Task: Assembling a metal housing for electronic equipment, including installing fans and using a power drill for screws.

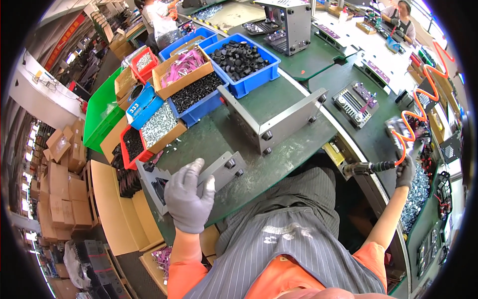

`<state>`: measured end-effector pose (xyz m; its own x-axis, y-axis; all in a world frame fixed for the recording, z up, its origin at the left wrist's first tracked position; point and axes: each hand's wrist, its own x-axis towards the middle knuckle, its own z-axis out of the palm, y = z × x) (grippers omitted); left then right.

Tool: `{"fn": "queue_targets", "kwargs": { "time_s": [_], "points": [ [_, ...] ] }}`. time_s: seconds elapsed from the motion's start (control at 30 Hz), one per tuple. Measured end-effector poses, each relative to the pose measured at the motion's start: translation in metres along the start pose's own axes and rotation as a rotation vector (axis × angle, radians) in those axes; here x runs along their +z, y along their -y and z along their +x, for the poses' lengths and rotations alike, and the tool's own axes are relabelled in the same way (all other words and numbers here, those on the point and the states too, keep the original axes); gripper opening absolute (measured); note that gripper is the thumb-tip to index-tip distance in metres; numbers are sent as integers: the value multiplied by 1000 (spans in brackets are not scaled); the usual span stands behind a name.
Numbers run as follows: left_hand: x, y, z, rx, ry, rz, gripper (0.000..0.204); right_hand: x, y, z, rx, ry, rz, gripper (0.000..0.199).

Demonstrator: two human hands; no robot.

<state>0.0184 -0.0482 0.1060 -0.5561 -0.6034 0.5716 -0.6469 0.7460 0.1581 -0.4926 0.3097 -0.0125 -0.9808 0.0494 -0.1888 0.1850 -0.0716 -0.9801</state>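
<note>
Grey metal frame (pixel 219 172) by our loosely spread left hand (pixel 189 202) has black feet (pixel 230 163) on but looks unfinished; can't tell what our right hand (pixel 406 173) grips.

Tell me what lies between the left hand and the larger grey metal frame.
The head view shows the smaller grey bracket, then a strip of green benchtop, between the left hand and the larger frame.

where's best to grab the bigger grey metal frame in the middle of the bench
Grip the grey frame by its long panel's upper edge, probably from above: it appears to stand upright with that thin edge raised and uncovered, while black knobs jut from the outer face.
</note>
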Motion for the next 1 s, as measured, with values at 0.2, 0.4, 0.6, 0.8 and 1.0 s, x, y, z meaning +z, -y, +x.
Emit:
{"fn": "queue_targets", "kwargs": {
  "time_s": [0.2,0.4,0.6,0.8,1.0],
  "points": [
    [-2,13,-9,-13,58,67,35,-6,81,-98,-452,-359,69,24],
    [5,10,0,25,151,87,32,13,127,-121,-1731,-157,-942,23],
    [0,23,-13,-8,195,104,31,281,115,-273,-848,968,-75,40],
    [-9,29,-17,0,217,94,30,353,89,-341,-1349,1018,-1139,51],
    [-7,35,-11,17,185,67,28,363,42,-356,-1257,1256,-1234,49]
  ]
}}
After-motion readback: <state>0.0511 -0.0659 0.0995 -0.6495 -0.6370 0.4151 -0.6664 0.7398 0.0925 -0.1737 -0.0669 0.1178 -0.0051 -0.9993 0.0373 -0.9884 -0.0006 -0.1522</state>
